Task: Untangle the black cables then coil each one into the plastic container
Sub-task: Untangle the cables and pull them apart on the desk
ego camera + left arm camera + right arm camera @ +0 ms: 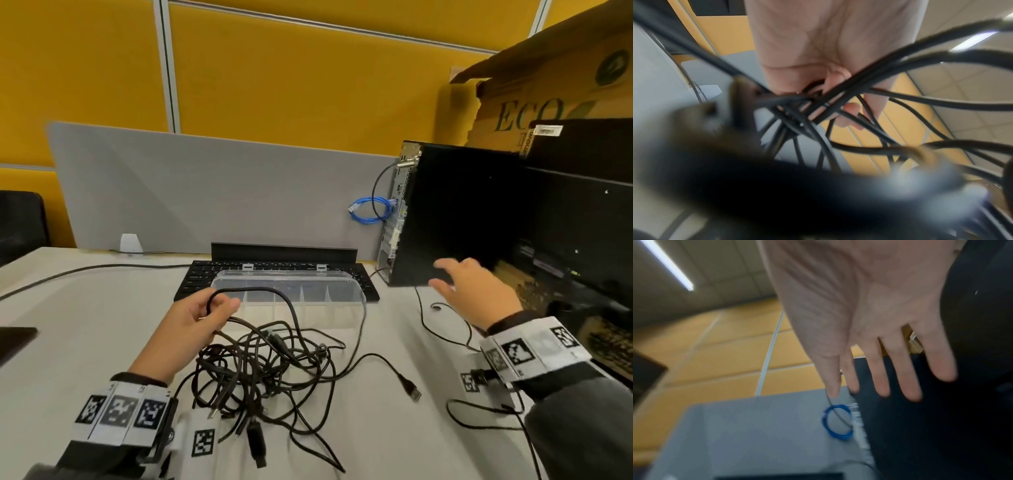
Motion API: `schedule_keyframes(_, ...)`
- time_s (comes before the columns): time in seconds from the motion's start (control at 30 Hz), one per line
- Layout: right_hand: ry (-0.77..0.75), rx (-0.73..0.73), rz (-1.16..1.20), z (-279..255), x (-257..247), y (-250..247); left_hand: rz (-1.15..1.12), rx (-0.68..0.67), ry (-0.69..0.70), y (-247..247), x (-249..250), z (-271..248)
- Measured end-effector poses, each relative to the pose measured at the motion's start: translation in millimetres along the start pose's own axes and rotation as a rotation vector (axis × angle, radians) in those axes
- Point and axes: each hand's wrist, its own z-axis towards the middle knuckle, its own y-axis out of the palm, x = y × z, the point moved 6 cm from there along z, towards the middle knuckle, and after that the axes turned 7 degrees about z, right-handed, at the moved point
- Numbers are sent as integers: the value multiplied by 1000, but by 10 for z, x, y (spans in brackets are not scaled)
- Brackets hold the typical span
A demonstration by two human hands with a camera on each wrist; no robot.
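Note:
A knot of black cables (263, 370) lies on the white desk in front of me, with a USB plug (412, 390) trailing off to its right. My left hand (205, 317) grips a loop of cable lifted out of the knot; in the left wrist view its fingers (849, 112) curl round several strands of the black cables (869, 78). The clear plastic container (291, 291) with dividers stands open just behind the knot. My right hand (469, 287) hovers to the right near the computer case, fingers (900, 369) spread and straight, holding nothing.
A black keyboard (205, 274) lies behind the container. A black computer case (455, 219) stands at the right with a blue cable coil (371, 210) at its back. A grey divider panel (212, 192) closes the far edge. A thin black cable (442, 329) runs under my right wrist.

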Motion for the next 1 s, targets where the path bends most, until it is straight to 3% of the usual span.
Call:
schedule_keyframes(0.13,-110,-424,-94,-287,-182,203,14,3,-19,2,5,1)
schedule_keyframes(0.2,-82,-643,-133,-465,-143,414,18,-5,-30,11,6,2)
schedule_keyframes(0.23,-76,-678,-161,-507,-105,503,21,-6,-38,11,2,0)
schedule_keyframes(0.3,-83,-530,-228,-472,-13,562,18,-10,-49,14,-7,-4)
schedule_keyframes(0.4,0,-131,-308,-340,157,288,44,-9,-59,20,-11,-8)
schedule_keyframes(0.43,79,-116,-329,-321,257,207,51,-6,-64,19,-12,-8)
schedule_keyframes(0.53,258,-362,-382,-328,559,276,52,-8,-78,25,-8,-7)
schedule_keyframes(0.67,181,-613,-346,-414,657,660,52,-7,-93,29,-5,-15)
schedule_keyframes(0.77,108,-716,-131,-538,532,754,61,-10,-103,28,-7,-24)
schedule_keyframes(0.93,-55,-756,-129,-442,292,881,66,-13,-118,37,-9,-24)
schedule_keyframes(1.0,42,-619,218,-245,242,761,64,-20,-124,47,-2,-30)
